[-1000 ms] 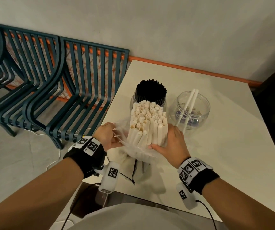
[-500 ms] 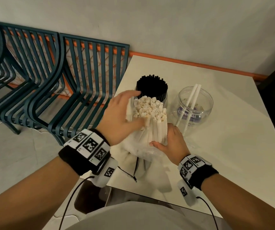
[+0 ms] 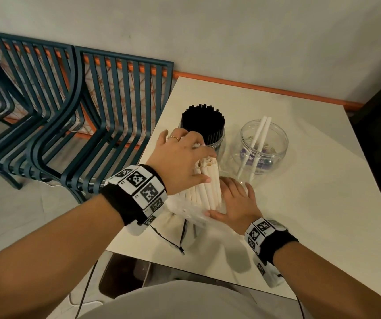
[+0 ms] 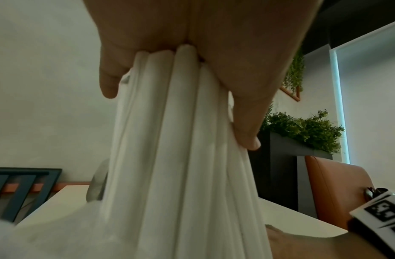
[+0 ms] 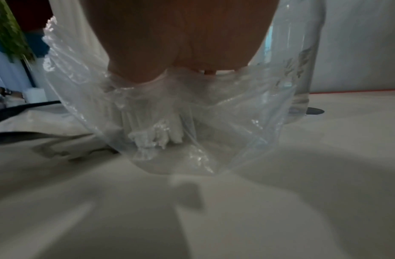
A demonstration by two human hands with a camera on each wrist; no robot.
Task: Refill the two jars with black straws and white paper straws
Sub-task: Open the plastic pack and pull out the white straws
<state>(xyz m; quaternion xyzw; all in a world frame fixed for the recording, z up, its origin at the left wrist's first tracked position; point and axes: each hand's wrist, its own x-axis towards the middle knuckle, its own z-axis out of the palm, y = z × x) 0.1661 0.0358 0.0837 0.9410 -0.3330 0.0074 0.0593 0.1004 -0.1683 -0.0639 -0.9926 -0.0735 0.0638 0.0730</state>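
Note:
A bundle of white paper straws [image 3: 208, 187] stands upright at the table's near left, its lower end in a clear plastic bag [image 3: 191, 214]. My left hand [image 3: 196, 164] grips the top of the bundle, thumb on the near side; the left wrist view shows the fingers wrapped round the white paper straws [image 4: 181, 157]. My right hand [image 3: 226, 199] holds the plastic bag [image 5: 192, 122] round the bundle's base. Behind them a jar packed with black straws [image 3: 203, 120] stands next to a clear jar [image 3: 274, 143] with two white straws [image 3: 262, 132] leaning in it.
The cream table [image 3: 311, 203] ends close to my body, and its left edge runs beside dark blue slatted chairs [image 3: 70, 111]. A cloth pouch with a black cord [image 3: 180, 236] lies under the bag. A wall stands behind the table.
My left hand left the bag's left side, rose to the top of the straw bundle and closed on it. The right hand kept its hold low on the bag.

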